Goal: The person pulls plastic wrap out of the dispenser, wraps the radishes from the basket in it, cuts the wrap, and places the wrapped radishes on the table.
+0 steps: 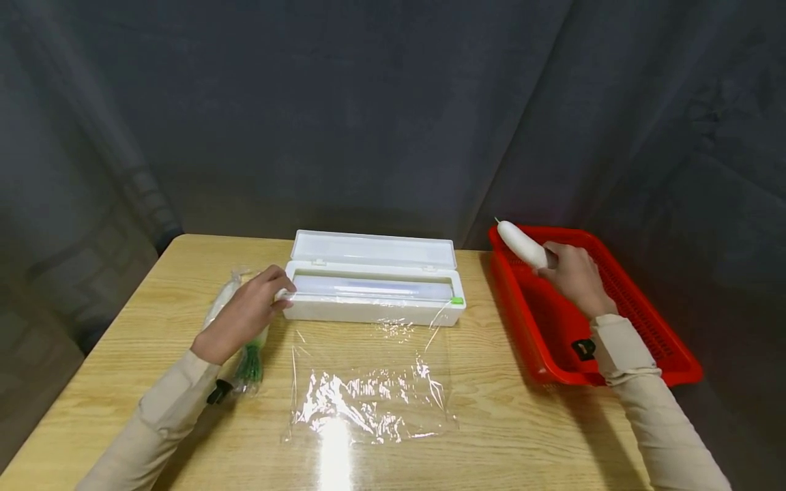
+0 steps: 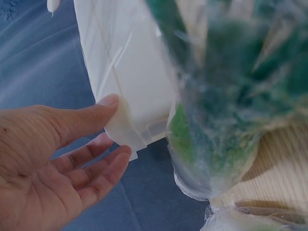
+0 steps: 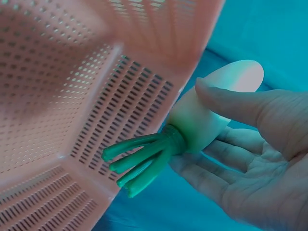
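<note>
My right hand (image 1: 574,276) holds a white radish (image 1: 518,244) over the far left part of the red basket, its thin root end pointing away. In the right wrist view the thumb and fingers lie around the radish near its cut green stems (image 3: 144,161). My left hand (image 1: 245,310) pinches the left end of a white cling film dispenser (image 1: 374,312), thumb on its top edge (image 2: 139,82). The dispenser's lid (image 1: 374,251) stands raised, showing the roll inside. A sheet of clear cling film (image 1: 374,389) runs from it towards me over the table.
A film-wrapped vegetable with green stems (image 1: 248,365) lies on the table left of the dispenser, partly hidden by my left hand. The red basket (image 1: 540,341) stands at the table's right side. A bright green slider (image 1: 457,301) sits at the dispenser's right end. Dark curtain hangs behind.
</note>
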Demonstrator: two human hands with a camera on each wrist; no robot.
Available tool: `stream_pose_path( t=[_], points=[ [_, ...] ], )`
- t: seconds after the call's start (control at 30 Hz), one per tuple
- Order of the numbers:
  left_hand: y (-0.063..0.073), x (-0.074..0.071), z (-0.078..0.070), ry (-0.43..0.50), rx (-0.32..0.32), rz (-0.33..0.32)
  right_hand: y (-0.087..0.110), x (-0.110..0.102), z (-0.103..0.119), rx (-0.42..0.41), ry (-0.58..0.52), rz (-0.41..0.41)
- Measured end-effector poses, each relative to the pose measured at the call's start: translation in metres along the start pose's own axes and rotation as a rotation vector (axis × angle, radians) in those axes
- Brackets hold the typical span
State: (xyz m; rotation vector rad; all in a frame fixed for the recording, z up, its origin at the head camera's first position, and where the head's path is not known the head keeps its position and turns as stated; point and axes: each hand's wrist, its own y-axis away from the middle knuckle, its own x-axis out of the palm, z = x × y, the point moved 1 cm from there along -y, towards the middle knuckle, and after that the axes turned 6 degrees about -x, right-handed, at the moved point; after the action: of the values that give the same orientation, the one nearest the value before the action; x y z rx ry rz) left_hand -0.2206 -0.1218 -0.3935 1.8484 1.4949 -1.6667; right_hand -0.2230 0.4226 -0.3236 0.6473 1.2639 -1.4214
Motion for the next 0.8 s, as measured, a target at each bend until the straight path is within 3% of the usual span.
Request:
stream_pose_path(
  t=[0.43, 0.8],
  points=[
    [0.001, -0.001, 0.0, 0.004, -0.019, 0.018, -0.004, 0.001, 0.047, -0.156, 0.004, -0.041],
    [0.0, 0.001, 0.002, 0.002, -0.034, 0.028, -0.005, 0.006, 0.072, -0.166, -0.026, -0.015]
  ],
)
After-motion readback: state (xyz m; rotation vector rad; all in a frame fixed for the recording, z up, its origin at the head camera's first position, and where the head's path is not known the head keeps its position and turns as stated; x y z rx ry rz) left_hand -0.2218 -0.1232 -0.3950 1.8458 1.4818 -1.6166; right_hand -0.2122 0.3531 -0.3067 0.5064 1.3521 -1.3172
